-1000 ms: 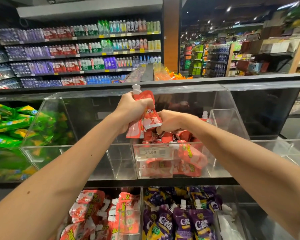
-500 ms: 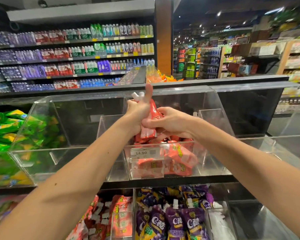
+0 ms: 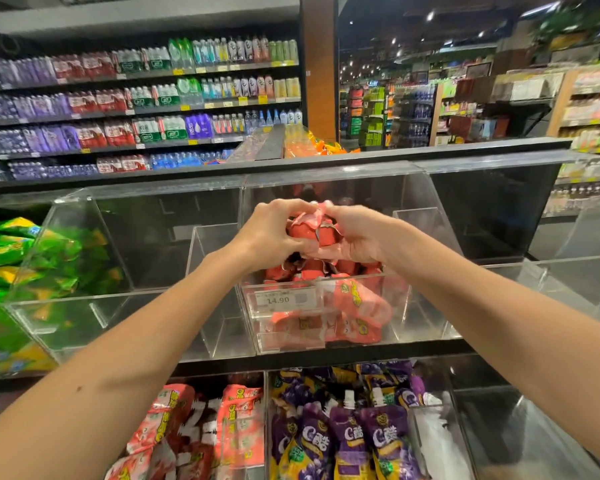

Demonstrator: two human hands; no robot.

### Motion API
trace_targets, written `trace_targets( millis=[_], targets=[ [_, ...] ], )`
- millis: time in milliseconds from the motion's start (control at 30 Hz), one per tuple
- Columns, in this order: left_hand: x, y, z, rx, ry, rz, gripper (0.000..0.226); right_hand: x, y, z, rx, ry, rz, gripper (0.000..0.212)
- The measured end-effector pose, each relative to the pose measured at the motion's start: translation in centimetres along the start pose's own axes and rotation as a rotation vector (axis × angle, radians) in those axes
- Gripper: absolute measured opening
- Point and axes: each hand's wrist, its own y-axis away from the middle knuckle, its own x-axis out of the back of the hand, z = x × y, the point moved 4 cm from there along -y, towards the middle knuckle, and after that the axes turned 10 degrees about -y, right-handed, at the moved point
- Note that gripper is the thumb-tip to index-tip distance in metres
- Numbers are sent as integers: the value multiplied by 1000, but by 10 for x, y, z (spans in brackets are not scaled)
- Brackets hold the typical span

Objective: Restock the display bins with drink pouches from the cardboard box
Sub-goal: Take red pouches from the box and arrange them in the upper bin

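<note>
Both hands are inside the middle clear acrylic bin (image 3: 426, 317) on the upper row. My left hand (image 3: 274, 233) and my right hand (image 3: 352, 237) together grip a bunch of red drink pouches (image 3: 314, 233), fingers curled round them from either side. Below the hands more red pouches (image 3: 354, 313) lie in the bin behind a price tag reading 14.90 (image 3: 279, 300). The cardboard box is not in view.
A bin of green packs (image 3: 32, 268) stands at the left, and a clear bin (image 3: 136, 306) sits between it and the middle one. The lower row holds red pouches (image 3: 201, 431) and purple pouches (image 3: 354, 431). Bottle shelves (image 3: 136, 109) fill the background.
The upright red pouch in my left hand has come down into the bin. Both hands have closed together round the pouches, lower than before.
</note>
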Motion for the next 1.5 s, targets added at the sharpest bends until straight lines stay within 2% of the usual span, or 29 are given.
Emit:
trace_targets(
  millis=[100,200,300,400,533,700,800,867,967,1033,1100,1167,1267,1433,1500],
  targets=[
    [-3,-16,-14,38,-25,53,43,7,-11,-4,21,225,115,16],
    [-11,-27,-21,42,-139,6,42,9,-21,-6,104,414,220,27],
    [-23,-39,-24,63,-284,-126,49,9,-33,-1,154,442,253,20],
    [-27,-44,-26,55,-409,-193,35,9,-40,4,187,579,275,23],
    [-36,-42,-30,-2,-633,-179,26,13,-35,-3,343,873,436,21],
    [-50,-41,-31,22,-700,-181,36,16,-39,0,367,984,398,29],
    [-48,-37,-29,41,-613,-196,43,19,-30,0,403,1017,380,30],
    [-36,-28,-20,48,-455,-154,45,20,-13,-1,466,1059,352,31],
    [-15,-1,7,-4,-145,89,26,26,37,5,719,1023,310,26],
    [-11,32,31,-49,51,250,14,40,84,19,914,868,290,22],
    [-24,68,60,-95,204,305,6,67,129,46,1039,698,263,19],
    [-55,97,92,-134,324,292,5,107,162,83,1007,571,290,17],
    [-129,124,148,-189,460,192,6,180,192,147,813,487,423,15],
    [-280,147,254,-295,564,-174,7,304,262,239,484,404,785,15],
    [-335,161,298,-354,614,-377,14,343,302,268,361,358,945,4]
  ],
)
